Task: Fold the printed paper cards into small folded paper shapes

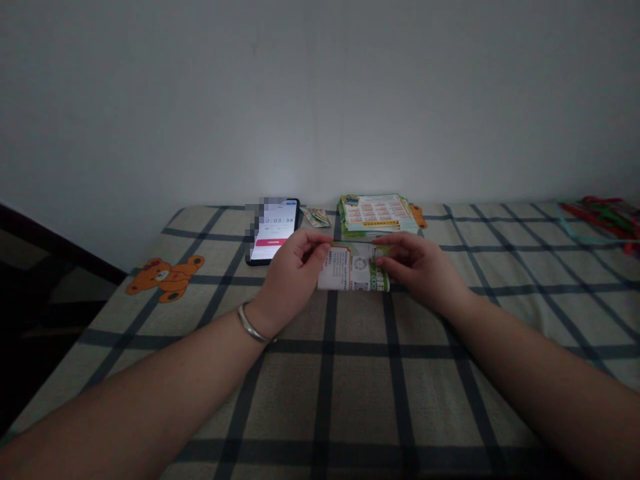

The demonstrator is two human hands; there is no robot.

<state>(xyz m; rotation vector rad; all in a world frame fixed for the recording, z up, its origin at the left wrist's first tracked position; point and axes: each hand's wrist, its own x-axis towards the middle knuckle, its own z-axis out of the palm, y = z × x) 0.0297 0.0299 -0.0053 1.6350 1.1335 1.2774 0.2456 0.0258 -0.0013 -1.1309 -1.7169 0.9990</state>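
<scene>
A printed paper leaflet (353, 270), white and green and bent over along its near edge, is held between my two hands. My left hand (299, 270), with a silver bangle on the wrist, pinches its left end between thumb and fingers. At the right end, my right hand (417, 267) grips the paper in the same way, thumb on the near side. Just beyond the hands lies a stack of printed leaflets (377, 212) with red calendar-like grids. A small folded paper piece (316, 217) rests to the left of that stack.
A phone (274, 230) with a lit timer screen lies beyond my left hand. The checked cloth (360, 400) with bear patterns covers the surface, which meets a pale wall (320, 100). Red and green items (607, 217) lie at the far right.
</scene>
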